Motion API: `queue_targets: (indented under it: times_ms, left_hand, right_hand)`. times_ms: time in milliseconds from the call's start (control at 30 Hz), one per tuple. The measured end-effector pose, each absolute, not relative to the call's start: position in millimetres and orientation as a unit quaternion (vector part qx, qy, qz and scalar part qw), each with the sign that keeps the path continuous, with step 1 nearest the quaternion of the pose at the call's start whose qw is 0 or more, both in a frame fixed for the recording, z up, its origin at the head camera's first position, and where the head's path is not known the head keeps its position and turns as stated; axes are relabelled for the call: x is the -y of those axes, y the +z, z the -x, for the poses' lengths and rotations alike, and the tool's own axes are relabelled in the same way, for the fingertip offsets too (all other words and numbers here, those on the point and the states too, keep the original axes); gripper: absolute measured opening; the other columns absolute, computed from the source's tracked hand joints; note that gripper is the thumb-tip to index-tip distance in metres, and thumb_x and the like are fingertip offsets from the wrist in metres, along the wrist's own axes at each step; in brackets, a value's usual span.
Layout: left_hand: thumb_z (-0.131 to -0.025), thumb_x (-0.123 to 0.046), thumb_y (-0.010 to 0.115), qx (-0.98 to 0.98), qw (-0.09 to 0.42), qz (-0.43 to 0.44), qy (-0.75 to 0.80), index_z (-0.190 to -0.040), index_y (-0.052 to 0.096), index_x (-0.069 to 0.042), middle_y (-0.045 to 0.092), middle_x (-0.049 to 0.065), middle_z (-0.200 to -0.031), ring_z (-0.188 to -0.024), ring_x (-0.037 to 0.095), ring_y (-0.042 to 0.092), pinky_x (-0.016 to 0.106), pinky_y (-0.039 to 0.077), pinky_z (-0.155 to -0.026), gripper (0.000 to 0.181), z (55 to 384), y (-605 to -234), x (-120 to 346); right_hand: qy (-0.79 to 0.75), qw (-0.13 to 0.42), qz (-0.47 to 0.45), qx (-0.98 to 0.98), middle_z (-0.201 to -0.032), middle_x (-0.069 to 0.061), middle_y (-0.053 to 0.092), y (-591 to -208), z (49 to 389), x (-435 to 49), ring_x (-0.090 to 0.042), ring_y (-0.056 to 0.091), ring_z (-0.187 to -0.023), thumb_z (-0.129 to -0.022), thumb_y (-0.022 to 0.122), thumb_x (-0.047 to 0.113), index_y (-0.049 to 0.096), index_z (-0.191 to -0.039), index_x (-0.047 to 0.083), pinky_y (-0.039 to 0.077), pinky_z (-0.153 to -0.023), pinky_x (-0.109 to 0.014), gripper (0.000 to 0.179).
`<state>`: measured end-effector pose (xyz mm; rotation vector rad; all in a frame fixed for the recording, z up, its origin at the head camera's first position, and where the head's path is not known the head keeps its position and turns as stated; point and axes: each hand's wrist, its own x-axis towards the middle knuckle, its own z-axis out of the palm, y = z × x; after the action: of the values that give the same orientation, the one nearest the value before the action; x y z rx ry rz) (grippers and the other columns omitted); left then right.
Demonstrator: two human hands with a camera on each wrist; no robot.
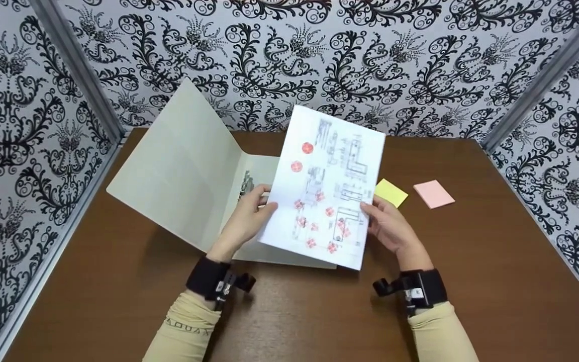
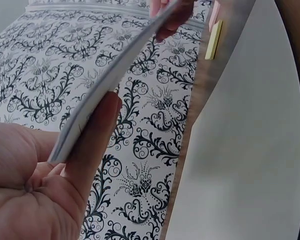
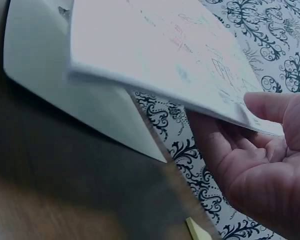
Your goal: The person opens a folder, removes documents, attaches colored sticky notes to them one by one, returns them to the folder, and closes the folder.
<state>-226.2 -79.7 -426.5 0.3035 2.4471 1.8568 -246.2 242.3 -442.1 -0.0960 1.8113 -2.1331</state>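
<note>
Both hands hold up a stack of paper sheets (image 1: pixel 314 186), its top page printed with line drawings and red round stamps. The left hand (image 1: pixel 247 216) pinches the left edge, thumb on top and fingers beneath. On the opposite edge the right hand (image 1: pixel 390 224) grips in the same way, its fingers under the stack in the right wrist view. Below lies an open cream folder (image 1: pixel 179 166), its cover raised to the left. A metal clip mechanism (image 1: pixel 246 183) shows at the folder's spine, partly hidden by the left hand and the sheets.
To the right, a yellow sticky-note pad (image 1: pixel 392 192) lies partly behind the sheets, and a pink sticky-note pad (image 1: pixel 434 194) lies beside it. The brown table (image 1: pixel 490 281) meets patterned walls at the back and sides.
</note>
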Motion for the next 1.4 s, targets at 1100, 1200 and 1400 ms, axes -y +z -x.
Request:
queue_targets:
  times_ms: [1100, 1200, 1400]
  left_hand:
    - [-0.095, -0.017, 0.064, -0.972, 0.137, -0.106, 0.161, -0.149, 0.044, -0.004, 0.034, 0.022, -0.160, -0.148, 0.044, 0.031, 0.068, 0.038, -0.109, 0.060, 213, -443, 97]
    - [-0.095, -0.018, 0.064, -0.973, 0.137, -0.098, 0.158, -0.149, 0.043, -0.004, 0.033, 0.022, -0.160, -0.148, 0.044, 0.031, 0.067, 0.038, -0.110, 0.060, 215, -444, 102]
    - [-0.095, -0.018, 0.063, -0.974, 0.134, -0.094, 0.158, -0.150, 0.043, -0.004, 0.033, 0.023, -0.160, -0.149, 0.045, 0.029, 0.066, 0.037, -0.111, 0.060, 218, -446, 107]
  right_hand:
    - [-0.663, 0.221, 0.038, -0.714, -0.109, -0.004, 0.073, -464, 232, -270, -0.017, 0.073, -0.093, -0.102, 0.043, 0.000, 0.028, -0.145, -0.014, 0.062, -0.079, -0.032, 0.047]
    - [-0.662, 0.235, 0.041, -0.711, -0.110, -0.004, 0.072, -465, 228, -266, -0.018, 0.073, -0.094, -0.102, 0.043, 0.000, 0.028, -0.146, -0.013, 0.062, -0.080, -0.033, 0.048]
    - [-0.638, 0.244, 0.037, -0.729, -0.108, -0.008, 0.072, -470, 224, -263, -0.019, 0.073, -0.092, -0.102, 0.044, 0.001, 0.032, -0.145, -0.013, 0.063, -0.078, -0.035, 0.046]
